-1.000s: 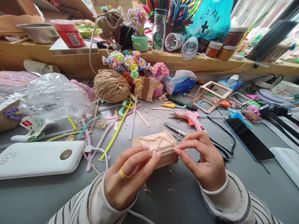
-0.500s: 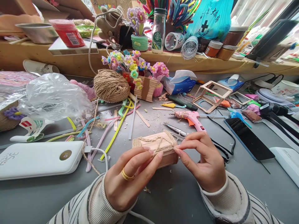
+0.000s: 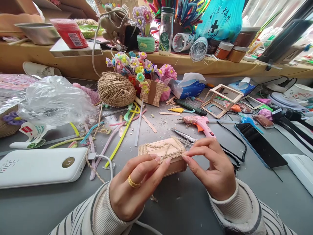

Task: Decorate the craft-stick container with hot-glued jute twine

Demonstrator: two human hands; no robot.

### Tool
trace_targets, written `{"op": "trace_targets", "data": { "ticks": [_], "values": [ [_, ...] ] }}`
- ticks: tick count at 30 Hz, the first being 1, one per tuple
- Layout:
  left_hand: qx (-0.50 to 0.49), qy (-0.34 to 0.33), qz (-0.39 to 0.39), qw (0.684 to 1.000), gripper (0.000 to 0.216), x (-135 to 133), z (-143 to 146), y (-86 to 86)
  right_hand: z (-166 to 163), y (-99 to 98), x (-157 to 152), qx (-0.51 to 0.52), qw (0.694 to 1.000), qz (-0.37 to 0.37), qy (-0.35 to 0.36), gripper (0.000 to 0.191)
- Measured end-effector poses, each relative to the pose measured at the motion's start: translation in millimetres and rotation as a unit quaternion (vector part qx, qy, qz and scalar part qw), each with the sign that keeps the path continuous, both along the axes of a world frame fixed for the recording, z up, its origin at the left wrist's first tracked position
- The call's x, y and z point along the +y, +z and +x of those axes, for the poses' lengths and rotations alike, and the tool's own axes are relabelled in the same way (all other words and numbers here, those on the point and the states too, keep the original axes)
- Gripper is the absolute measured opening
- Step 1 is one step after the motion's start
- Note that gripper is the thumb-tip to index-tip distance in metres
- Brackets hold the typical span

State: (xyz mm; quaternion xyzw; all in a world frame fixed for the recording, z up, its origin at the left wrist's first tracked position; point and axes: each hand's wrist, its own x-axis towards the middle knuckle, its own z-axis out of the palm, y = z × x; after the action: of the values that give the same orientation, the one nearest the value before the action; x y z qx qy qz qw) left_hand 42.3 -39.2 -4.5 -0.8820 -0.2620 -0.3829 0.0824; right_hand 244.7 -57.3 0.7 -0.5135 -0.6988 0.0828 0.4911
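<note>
A small wooden stick box [image 3: 163,153] wrapped in jute twine sits on the grey table [image 3: 49,205] in front of me. My left hand [image 3: 135,187], with a gold ring, pinches the twine on the box's top with closed fingers. My right hand [image 3: 212,166] pinches the twine at the box's right edge. A strand of twine runs left from the box up to the big twine ball [image 3: 116,89].
Scissors [image 3: 183,135] and a pink glue gun [image 3: 201,124] lie just behind the box. A white power bank [image 3: 41,166] lies left, a phone [image 3: 259,145] right. Pipe cleaners, wooden sticks, a plastic bag [image 3: 55,99], flower crafts and a wooden frame [image 3: 223,99] crowd the back.
Almost nothing has moved. My hands stay on the box with only slight finger shifts on the twine.
</note>
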Motion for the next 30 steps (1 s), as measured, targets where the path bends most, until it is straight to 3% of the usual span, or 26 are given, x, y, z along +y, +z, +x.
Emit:
{"op": "trace_targets", "data": {
  "ticks": [30],
  "values": [
    [-0.012, 0.007, 0.012, 1.0, 0.028, 0.3, 3.9, 3.7, -0.8, -1.1, 1.3, 0.007, 1.0, -0.003, 0.006, 0.008]
  ]
}}
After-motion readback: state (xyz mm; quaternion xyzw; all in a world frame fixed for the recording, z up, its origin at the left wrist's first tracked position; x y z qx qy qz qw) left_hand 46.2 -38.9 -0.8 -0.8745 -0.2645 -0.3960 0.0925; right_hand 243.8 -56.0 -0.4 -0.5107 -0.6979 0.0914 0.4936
